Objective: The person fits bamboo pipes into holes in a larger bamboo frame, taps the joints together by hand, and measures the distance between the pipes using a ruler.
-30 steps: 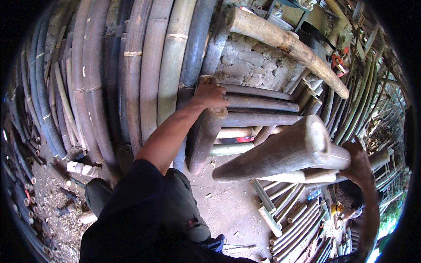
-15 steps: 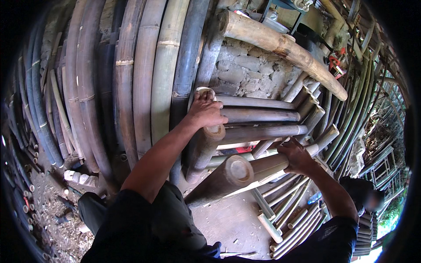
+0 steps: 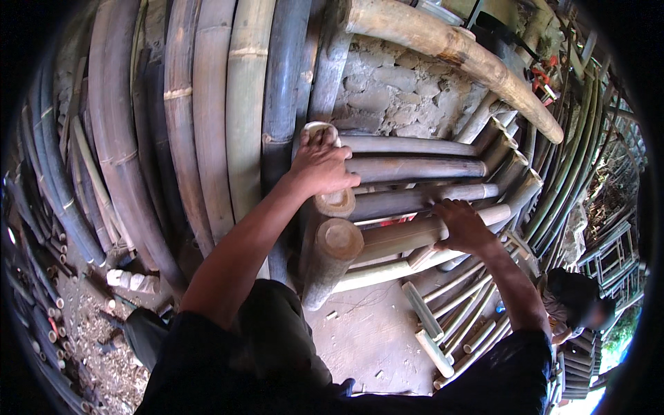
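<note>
Closest in, just below the clock's centre, stands the bamboo post (image 3: pixel 337 266) of the nearest frame, slightly tilted. From its upper part the dark rail (image 3: pixel 401 239) runs out toward 3 o'clock, a pale lower rail (image 3: pixel 387 272) under it. Our right hand (image 3: pixel 465 227), near 3, is wrapped over the dark rail. Our left hand (image 3: pixel 324 162), at 12, lies palm-down across two further post tops, fingers over the far rim (image 3: pixel 319 127); whether it grips, we cannot tell.

Handling: thick-walled culm, we judge, stiff and fairly heavy; smooth skin may slip. Best held mid-rail, with a second hold on the post (joints look the weak spot).

Beyond, toward 2, lie more dark rails; then the stone wall (image 3: pixel 391 93) and a thick log (image 3: pixel 456 50) near 1.

Against half a second ago: the nearest post has swung upward, closer to its neighbours, and its rail now lies nearly alongside theirs. Our left hand has kept its place on the posts.
</note>
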